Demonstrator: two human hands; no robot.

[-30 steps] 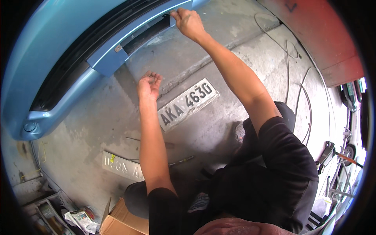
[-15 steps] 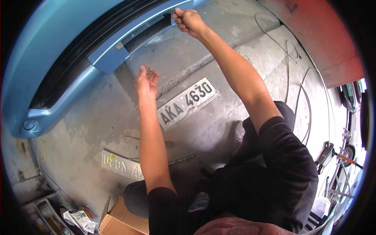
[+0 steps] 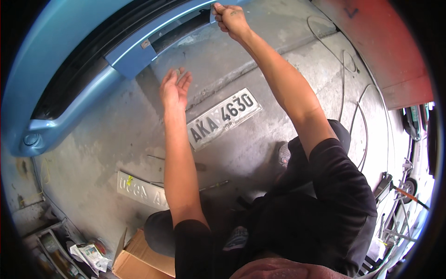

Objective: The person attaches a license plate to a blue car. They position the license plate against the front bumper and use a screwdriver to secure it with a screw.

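A blue car bumper (image 3: 69,46) with a black grille spans the upper left, with a narrow blue panel (image 3: 125,63) and a dark opening. My right hand (image 3: 231,19) is closed at the opening's far right edge, its fingers on something small I cannot make out. My left hand (image 3: 175,88) hangs below the panel, palm up, fingers apart and curved, holding nothing. Below it lies a white number plate (image 3: 222,118) with dark characters. A second, pale embossed plate (image 3: 137,188) lies on the floor left of my left forearm, near a thin rod tool (image 3: 214,185).
A cardboard box (image 3: 137,255) and a metal tray (image 3: 53,251) with paper sit at the lower left. Looped cables (image 3: 346,65) lie to the right beside a red panel (image 3: 390,60). A long-handled orange tool (image 3: 411,197) and metal stands are at the far right.
My right hand has moved slightly up and right, still at the opening's edge. My left hand has risen toward the panel. The surrounding scene has shifted slightly within the picture.
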